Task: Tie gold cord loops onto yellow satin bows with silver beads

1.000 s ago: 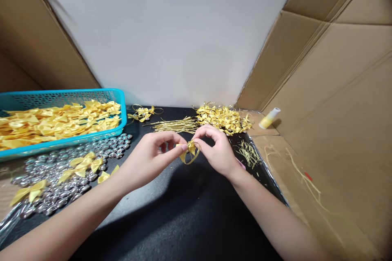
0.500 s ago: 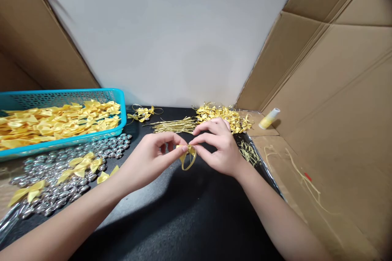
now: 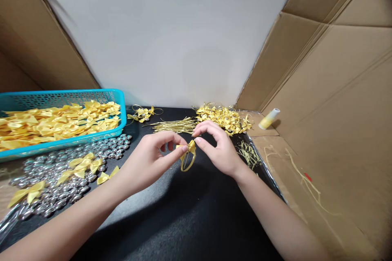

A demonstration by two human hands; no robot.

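The black worktop [image 3: 183, 220] sits between cardboard walls. On its left, a teal basket [image 3: 122, 106] holds loose ribbon bows, and a spread of silver beads [image 3: 52, 163] lies in front of it with a few bows on top. At the back, a pile of finished bows [image 3: 225, 118] lies beside a bundle of gold cords [image 3: 176, 125].

Above mid-worktop the 2 hands meet. The left hand [image 3: 147, 163] is pinched, thumb to forefinger, on 1 yellow bow [image 3: 191, 146], whose gold loop [image 3: 187, 163] hangs below. The right hand [image 3: 219, 151] has thumb and forefinger tips closed on the bow's top.

To do this well, I judge, the left pinch should be firm at the knot so the bow cannot spin. The right fingertips should work in small, light movements that leave the loop round.
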